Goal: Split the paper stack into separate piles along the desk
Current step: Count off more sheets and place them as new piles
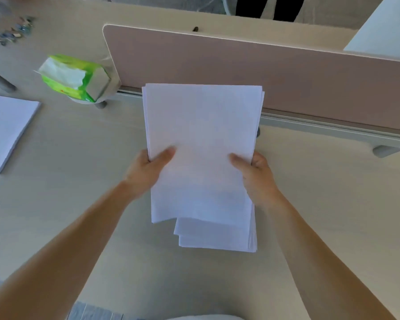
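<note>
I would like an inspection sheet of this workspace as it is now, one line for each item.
Surface: light wooden desk.
Job's things: paper stack held off the desk, lower sheets offset toward the person; separate paper pile lies at left.
Clutter: opened green tissue pack by the end of the partition; small clips far left, blurred.
Grippers: left hand and right hand grip the stack's side edges, thumbs on top.
Cables: nothing seen.
Surroundings: pink partition behind the desk; dark trouser legs beyond.

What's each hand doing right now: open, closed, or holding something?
Left hand: grips the paper stack, left edge, thumb on top.
Right hand: grips the same stack, right edge.
</note>
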